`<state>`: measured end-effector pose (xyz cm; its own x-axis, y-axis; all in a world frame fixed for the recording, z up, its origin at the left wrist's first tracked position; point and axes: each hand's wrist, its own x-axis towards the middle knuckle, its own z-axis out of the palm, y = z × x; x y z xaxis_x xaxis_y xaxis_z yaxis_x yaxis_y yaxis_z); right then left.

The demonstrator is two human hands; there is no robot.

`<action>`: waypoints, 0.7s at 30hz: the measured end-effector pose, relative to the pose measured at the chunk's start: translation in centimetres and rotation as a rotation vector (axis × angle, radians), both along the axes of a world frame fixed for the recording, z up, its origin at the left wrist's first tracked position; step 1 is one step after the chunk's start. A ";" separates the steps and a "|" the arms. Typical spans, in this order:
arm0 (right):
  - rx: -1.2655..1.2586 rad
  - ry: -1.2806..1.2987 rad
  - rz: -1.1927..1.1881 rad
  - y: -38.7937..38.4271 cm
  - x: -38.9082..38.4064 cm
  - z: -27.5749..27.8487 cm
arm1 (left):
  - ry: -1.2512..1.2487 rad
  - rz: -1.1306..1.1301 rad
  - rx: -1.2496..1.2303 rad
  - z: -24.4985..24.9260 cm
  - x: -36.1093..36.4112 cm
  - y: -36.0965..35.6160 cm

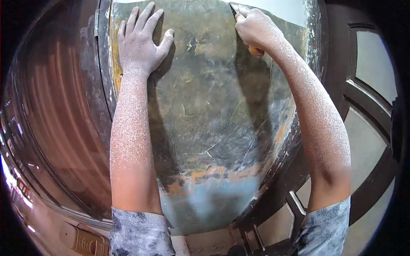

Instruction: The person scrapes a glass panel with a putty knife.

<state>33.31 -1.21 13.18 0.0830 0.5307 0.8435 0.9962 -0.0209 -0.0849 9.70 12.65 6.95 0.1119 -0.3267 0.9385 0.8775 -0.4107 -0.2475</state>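
My left hand point(141, 46) lies flat against the wall panel point(209, 98), its dusty fingers spread and thumb out to the right. My right hand point(258, 29) is wrapped round a putty knife point(237, 8) near the top. The knife's dark blade points up and left at the edge of a white strip point(196, 1), and the rounded end of its handle shows below my fist. Mottled olive and grey covers most of the panel, with chipped spots and scratches. White powder coats both hands and forearms.
Dark frame-like edges run down both sides of the panel. On the left is a reddish-brown glossy surface point(64, 106); on the right, dark framing with pale panels point(376, 59). Bluish paint point(213, 194) shows low down. A brown chair point(87, 241) stands at the lower left.
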 end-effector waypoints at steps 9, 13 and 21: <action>0.152 -0.160 0.133 1.5 0.7 0.7 | 0.002 -0.012 0.023 0.2 -0.1 0.4; 0.060 -0.065 0.095 0.7 -0.6 1.0 | -0.004 -0.002 0.026 0.3 -0.2 0.4; 0.282 -0.344 0.196 4.3 1.7 1.5 | -0.002 -0.019 0.015 0.1 -0.2 0.1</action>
